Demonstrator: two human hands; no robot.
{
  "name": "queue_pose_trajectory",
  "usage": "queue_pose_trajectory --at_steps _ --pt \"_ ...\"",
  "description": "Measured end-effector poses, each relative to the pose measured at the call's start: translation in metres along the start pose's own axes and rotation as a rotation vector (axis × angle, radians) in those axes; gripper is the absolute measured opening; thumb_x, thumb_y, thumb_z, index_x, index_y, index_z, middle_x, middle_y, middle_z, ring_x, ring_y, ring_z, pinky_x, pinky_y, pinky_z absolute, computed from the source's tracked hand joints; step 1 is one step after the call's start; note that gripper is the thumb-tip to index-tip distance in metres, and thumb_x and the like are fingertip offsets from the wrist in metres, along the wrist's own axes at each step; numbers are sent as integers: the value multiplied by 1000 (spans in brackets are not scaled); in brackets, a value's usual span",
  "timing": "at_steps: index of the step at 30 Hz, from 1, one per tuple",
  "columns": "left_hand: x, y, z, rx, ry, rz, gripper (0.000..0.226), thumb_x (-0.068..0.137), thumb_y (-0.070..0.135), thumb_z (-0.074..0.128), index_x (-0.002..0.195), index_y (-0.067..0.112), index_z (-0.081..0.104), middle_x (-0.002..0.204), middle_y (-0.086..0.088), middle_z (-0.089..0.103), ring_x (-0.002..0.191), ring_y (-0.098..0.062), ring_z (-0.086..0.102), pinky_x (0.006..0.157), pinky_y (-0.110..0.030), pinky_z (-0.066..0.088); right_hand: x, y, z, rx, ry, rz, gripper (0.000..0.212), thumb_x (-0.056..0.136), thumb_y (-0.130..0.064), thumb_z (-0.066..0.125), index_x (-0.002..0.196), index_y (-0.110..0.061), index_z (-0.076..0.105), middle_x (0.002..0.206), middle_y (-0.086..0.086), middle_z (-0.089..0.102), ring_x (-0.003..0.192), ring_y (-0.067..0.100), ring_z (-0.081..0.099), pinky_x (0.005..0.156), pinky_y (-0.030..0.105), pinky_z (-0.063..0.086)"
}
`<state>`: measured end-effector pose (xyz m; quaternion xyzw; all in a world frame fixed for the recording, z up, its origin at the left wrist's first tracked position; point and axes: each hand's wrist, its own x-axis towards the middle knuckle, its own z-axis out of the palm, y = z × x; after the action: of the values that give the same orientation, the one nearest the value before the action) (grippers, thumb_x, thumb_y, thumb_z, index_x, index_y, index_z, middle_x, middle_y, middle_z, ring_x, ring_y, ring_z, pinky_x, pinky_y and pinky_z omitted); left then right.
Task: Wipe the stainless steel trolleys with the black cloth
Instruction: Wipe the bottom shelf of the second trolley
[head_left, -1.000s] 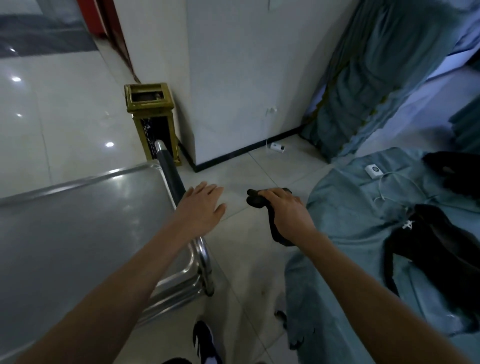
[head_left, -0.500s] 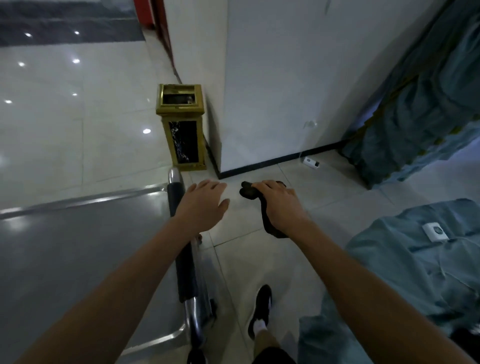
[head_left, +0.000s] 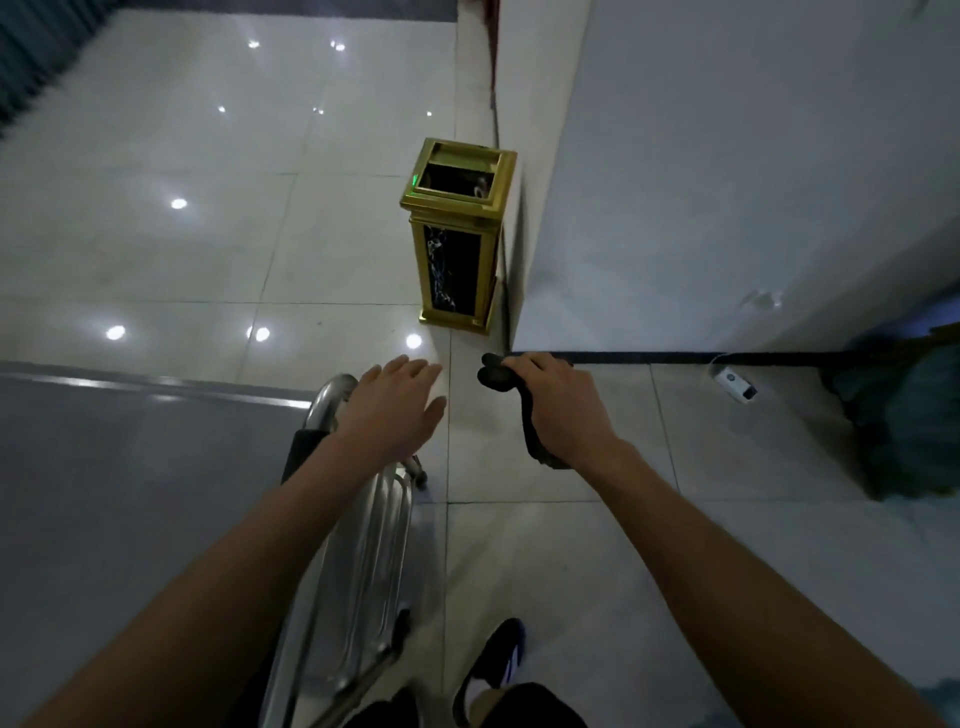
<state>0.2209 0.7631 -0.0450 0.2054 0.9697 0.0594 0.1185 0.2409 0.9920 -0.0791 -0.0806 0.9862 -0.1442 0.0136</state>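
Note:
A stainless steel trolley (head_left: 130, 467) fills the lower left, its flat top dull grey and its tubular handle (head_left: 332, 400) with a black grip at the right end. My left hand (head_left: 395, 410) hovers above that handle with fingers spread and straight, holding nothing. My right hand (head_left: 556, 410) is out over the floor tiles to the right of the trolley, fingers curled around a black cloth (head_left: 496, 371) that sticks out past the knuckles and hangs below the wrist.
A gold and black litter bin (head_left: 457, 239) stands against the white wall corner (head_left: 675, 208) ahead. A small white device (head_left: 735, 383) lies on the floor by the skirting. Teal fabric (head_left: 904, 410) is heaped at the right. My shoe (head_left: 496, 660) is beside the trolley.
The view has swung left and down: the teal fabric has slid off to the right edge and the bin now stands centred. Both hands keep their pose, the left over the handle.

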Motion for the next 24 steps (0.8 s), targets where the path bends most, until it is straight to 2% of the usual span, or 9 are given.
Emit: queue_pose_trajectory --at_steps 8,18,24 --pt "44 -30 -7 -61 76 -137 50 100 40 43 144 16 41 144 -4 49 135 -23 41 110 -43 36 81 9 -4 14 -79 -96 57 93 0 50 143 -27 47 141 4 51 120 30 51 94 46 42" --pt "153 -103 -16 -201 153 -227 50 99 40 47 144 17 43 144 -4 50 134 -24 44 107 -44 41 214 10 -6 -46 -69 -193 52 96 -3 49 143 -27 49 142 3 53 118 30 56 90 46 49" --pt "188 -148 -37 -220 175 -286 50 99 40 45 143 16 44 143 -5 51 131 -25 46 105 -44 42 297 -10 -15 -64 -93 -274 51 96 -3 53 142 -27 50 140 4 55 117 31 58 92 47 52"
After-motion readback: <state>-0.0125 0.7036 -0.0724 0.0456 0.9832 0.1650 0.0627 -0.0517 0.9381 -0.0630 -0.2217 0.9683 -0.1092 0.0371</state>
